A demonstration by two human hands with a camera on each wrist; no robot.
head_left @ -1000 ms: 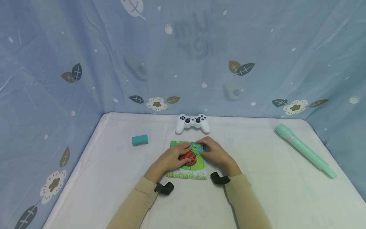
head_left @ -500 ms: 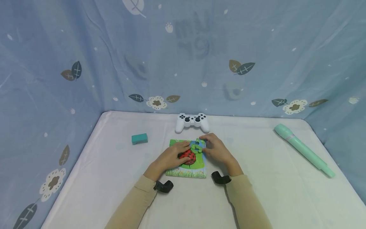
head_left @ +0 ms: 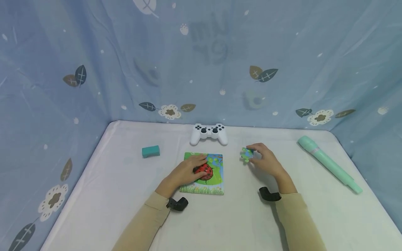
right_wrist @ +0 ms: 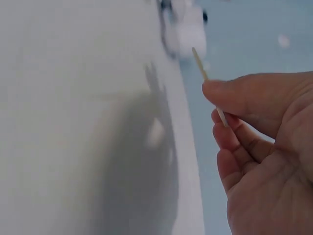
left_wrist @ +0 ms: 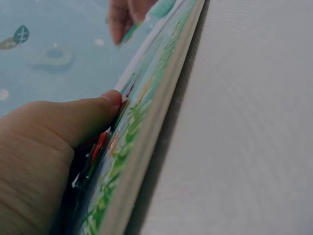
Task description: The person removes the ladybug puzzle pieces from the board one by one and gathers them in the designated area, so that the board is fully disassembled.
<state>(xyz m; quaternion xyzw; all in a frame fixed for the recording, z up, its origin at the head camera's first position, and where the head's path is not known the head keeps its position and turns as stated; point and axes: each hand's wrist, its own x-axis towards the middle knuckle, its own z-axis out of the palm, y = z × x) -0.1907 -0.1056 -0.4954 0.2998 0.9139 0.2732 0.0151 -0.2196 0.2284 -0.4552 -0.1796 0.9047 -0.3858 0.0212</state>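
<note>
A square jigsaw puzzle (head_left: pixel 201 189) with a red ladybird on green lies on the white table in the head view. My left hand (head_left: pixel 183 171) rests on its left part, fingers straight across the picture, covering some of it. In the left wrist view the thumb (left_wrist: pixel 93 115) lies on the picture surface above the board's thick edge. To the right of the puzzle, my right hand (head_left: pixel 267 161) pinches a green and blue puzzle piece (head_left: pixel 246 155) between thumb and fingers. Seen edge-on in the right wrist view, the thin piece (right_wrist: pixel 198 61) is raised above the table.
Behind the puzzle sits a white game controller (head_left: pixel 209 133). A teal block (head_left: pixel 150 151) lies to the left, and a mint-green toy microphone (head_left: pixel 329 164) lies slanted at the right. A patterned blue cloth (head_left: pixel 201 69) hangs behind the table (head_left: pixel 94 195).
My right hand has lifted the puzzle piece from the puzzle's upper right corner and carried it rightward, off the board. The left hand stays resting on the puzzle.
</note>
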